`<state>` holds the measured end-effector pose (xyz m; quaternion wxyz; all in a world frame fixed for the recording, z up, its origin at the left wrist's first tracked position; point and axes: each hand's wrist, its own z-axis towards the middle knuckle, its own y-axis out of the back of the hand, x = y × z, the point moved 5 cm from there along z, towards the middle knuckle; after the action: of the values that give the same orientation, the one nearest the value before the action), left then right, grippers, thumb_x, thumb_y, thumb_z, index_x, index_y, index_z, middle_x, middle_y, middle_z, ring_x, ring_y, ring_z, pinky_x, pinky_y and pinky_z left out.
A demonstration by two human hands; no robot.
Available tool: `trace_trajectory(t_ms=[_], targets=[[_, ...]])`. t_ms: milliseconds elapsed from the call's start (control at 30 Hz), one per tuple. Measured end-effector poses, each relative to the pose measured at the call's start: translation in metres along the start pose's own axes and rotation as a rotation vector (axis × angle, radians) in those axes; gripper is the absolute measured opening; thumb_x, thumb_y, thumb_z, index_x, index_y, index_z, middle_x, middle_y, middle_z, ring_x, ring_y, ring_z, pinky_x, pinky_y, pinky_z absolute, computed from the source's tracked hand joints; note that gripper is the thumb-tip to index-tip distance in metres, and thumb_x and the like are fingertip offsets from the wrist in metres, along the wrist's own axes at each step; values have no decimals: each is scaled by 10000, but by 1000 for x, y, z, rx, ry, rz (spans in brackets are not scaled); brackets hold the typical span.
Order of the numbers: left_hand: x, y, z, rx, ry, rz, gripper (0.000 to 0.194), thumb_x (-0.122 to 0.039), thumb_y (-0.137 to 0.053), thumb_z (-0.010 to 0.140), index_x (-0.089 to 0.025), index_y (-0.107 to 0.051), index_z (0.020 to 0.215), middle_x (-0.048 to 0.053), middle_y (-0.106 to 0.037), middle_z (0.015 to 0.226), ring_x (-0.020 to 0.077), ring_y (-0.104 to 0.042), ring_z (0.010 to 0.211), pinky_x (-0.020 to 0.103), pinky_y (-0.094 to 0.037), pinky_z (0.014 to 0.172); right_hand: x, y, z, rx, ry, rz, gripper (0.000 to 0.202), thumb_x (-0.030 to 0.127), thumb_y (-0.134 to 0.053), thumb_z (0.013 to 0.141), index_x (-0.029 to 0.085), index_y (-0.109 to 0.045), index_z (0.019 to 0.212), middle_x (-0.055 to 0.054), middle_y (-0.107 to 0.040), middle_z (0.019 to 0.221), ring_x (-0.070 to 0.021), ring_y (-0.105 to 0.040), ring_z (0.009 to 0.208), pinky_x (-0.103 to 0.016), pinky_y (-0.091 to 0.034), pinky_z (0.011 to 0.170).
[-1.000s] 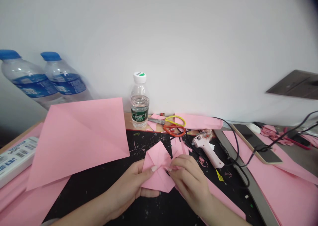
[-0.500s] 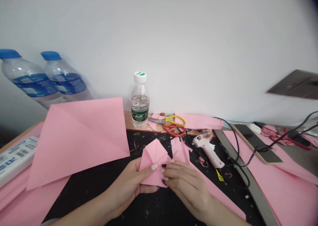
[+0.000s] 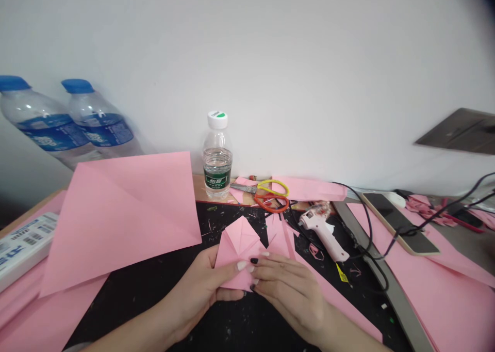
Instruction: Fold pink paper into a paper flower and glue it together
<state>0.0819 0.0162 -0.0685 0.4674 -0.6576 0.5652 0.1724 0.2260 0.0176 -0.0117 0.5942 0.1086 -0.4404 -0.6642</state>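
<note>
A folded piece of pink paper (image 3: 240,241), with creases meeting near its middle, is held just above the black mat (image 3: 154,290). My left hand (image 3: 207,282) grips its left side, thumb on top and fingers underneath. On the right edge, my right hand (image 3: 290,285) pinches the paper with its fingertips close to the left thumb. A large pink sheet (image 3: 127,218) lies to the left, and pink strips (image 3: 280,236) lie just beyond my right hand.
Behind the hands stand a small water bottle (image 3: 217,161) and scissors (image 3: 270,194). A glue gun (image 3: 325,233) with black cables and a phone (image 3: 400,223) are at right. Two large bottles (image 3: 102,125) and a white box (image 3: 27,246) are at left.
The fingertips of my right hand have shifted slightly left over the folded paper, closer to my left thumb. The paper has tilted a little.
</note>
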Motion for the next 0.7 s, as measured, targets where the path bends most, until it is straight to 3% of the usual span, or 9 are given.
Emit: trace_trajectory(t_ms=[500, 567, 633, 700], targets=[[0, 3, 1, 5, -26, 30, 400, -331, -682, 738, -172, -611, 1099, 70, -701, 950, 167, -647, 814, 193, -527, 609, 0, 3, 0, 11, -24, 76, 151, 81, -551, 820, 159, -610, 935, -72, -700, 944, -172, -648, 920, -324, -474, 943], [-1, 6, 2, -17, -64, 76, 414, -334, -673, 743, -187, -597, 1122, 62, -705, 954, 187, -650, 830, 226, -537, 625, -5, 5, -3, -29, -120, 98, 178, 158, -562, 823, 171, -594, 998, -95, -669, 1026, -210, -603, 1014, -358, -456, 954], [-1, 10, 3, -52, -92, 143, 410, -333, -675, 737, -183, -600, 1112, 60, -710, 945, 209, -651, 839, 270, -549, 648, -14, 8, -8, -153, -296, 123, 272, 216, -538, 828, 173, -540, 1096, -129, -594, 1147, -250, -533, 1101, -399, -437, 951], [-2, 12, 4, -72, -112, 213, 410, -337, -682, 726, -166, -605, 1090, 68, -711, 935, 224, -652, 828, 302, -558, 652, -25, 8, -13, -266, -509, 208, 339, 237, -512, 833, 178, -464, 1163, -133, -562, 1147, -239, -556, 1020, -381, -477, 865]])
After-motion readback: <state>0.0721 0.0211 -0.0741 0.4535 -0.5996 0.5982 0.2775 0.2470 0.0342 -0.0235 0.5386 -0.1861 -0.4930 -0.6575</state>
